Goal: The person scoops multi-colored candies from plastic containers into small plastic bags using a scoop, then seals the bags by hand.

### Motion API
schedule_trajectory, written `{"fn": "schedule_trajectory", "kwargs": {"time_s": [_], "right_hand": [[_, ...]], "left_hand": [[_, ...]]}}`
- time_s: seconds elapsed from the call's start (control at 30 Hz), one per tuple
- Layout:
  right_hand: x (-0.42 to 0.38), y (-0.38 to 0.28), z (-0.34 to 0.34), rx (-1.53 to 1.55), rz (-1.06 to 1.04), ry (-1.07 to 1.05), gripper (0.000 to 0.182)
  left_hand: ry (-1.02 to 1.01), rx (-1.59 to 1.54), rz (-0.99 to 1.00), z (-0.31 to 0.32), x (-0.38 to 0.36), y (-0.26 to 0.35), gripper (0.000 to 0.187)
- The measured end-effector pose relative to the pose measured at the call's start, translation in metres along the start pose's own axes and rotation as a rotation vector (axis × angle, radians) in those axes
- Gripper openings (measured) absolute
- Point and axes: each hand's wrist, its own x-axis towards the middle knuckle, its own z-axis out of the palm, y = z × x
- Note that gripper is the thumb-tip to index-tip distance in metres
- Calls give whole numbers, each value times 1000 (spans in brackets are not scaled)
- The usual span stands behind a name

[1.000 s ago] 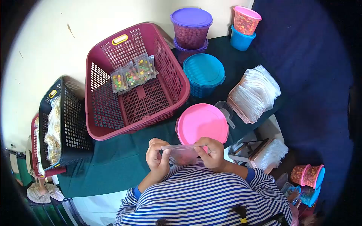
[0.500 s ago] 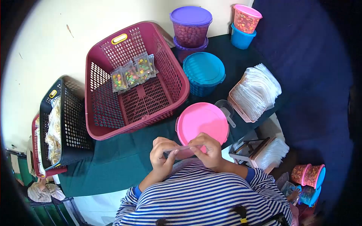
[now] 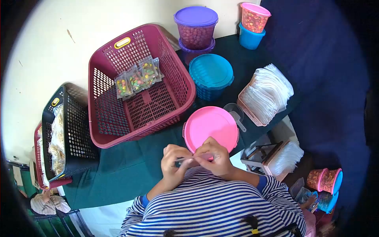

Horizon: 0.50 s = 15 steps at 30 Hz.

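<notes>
A clear plastic bag point(image 3: 207, 156) is pinched between my two hands, just in front of my striped shirt. My left hand point(image 3: 173, 162) grips one side of it, and my right hand point(image 3: 217, 158) has the other, thumbs close together at the middle. Whether anything is inside the bag is hidden by my fingers. Right behind my hands stands a tub with a pink lid point(image 3: 211, 127). Beside it on the table lies a clear scoop point(image 3: 236, 116). Several packets of colourful sweets point(image 3: 136, 80) rest in a maroon basket point(image 3: 188, 94) to the left.
A blue-lidded tub point(image 3: 211, 71) and purple-lidded tubs point(image 3: 196, 17) stand behind. A pink tray holds stacked clear bags point(image 3: 265, 94) on the right. A black basket point(image 3: 81, 138) of packets is at far left. Another person's hand point(image 3: 310, 202) shows at lower right.
My hands have drawn closer together along the bag, thumbs now nearly meeting. The whole view has shifted slightly; the tubs and baskets stay in place.
</notes>
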Motion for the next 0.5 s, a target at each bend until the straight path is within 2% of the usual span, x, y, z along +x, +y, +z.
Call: {"fn": "schedule_trajectory", "kwargs": {"time_s": [0.03,0.1,0.17,0.27,0.33,0.43,0.5], "right_hand": [[-1,1,2,1,1,0,14],[-4,5,4,13,50,30,14],[-3,4,3,-4,39,28,14],[-4,4,6,-35,5,34,15],[-4,5,7,-56,-13,45,15],[-1,3,8,-10,38,56,14],[3,0,5,-47,36,2,13]], "left_hand": [[0,0,-1,2,-1,1,9],[6,-89,-159,9,-4,3,9],[0,-53,-167,6,-2,6,11],[3,67,-50,5,-1,7,10],[72,62,-25,9,-3,6,9],[139,9,-137,16,-7,4,11],[136,31,-127,16,-6,4,11]]}}
